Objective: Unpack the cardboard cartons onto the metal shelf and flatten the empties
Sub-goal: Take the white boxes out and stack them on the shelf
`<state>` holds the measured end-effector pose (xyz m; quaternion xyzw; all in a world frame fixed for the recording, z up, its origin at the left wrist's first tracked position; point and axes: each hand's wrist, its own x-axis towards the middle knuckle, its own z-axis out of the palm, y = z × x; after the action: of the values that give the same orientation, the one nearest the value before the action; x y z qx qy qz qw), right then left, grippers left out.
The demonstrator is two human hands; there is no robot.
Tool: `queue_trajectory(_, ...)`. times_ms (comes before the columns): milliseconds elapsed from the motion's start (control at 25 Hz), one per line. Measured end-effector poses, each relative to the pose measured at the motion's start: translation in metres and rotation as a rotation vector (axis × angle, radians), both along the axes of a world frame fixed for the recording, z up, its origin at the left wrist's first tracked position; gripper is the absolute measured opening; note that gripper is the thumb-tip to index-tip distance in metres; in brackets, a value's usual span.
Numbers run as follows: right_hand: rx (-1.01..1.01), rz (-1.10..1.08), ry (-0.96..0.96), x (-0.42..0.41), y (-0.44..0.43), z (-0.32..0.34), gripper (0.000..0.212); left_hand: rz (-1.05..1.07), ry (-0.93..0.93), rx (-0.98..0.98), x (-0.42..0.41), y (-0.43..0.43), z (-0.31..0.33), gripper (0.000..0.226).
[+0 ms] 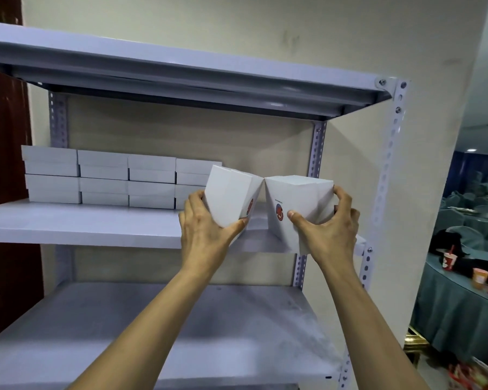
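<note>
While we face the metal shelf (82,226), head view, our left hand (206,232) gripping left white box (228,192), our right hand (327,229) gripping right white box (296,198), both tilted, upper corners touching over the middle board, stacked white boxes (102,175) rear left.

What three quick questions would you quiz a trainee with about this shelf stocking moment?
1. True or false: the left hand and the right hand each grip white boxes.
2. The stacked boxes on the metal shelf sit: A on the highest level in view, B on the level at the hands, C on the level below the hands.
3. Where do the two hands' white boxes touch each other?
Key: 1 true; 2 B; 3 at their upper inner corners.
</note>
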<state>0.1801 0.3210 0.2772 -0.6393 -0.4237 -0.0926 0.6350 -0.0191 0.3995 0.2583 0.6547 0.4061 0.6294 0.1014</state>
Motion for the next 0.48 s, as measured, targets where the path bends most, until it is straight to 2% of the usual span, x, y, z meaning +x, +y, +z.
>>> queue_trajectory(240,-0.061,0.001,0.033,-0.001,0.031,-0.004,0.109,-0.049,0.101,-0.067,0.016,0.020,-0.005,0.128)
queue_trajectory(360,-0.088,0.007,0.014,-0.001,0.038,-0.003,0.119,-0.020,0.149,-0.075,0.023,0.022,-0.003,0.137)
queue_trajectory(480,-0.130,0.013,-0.024,0.003,0.044,0.000,0.117,-0.017,0.169,-0.081,0.026,0.023,0.000,0.138)
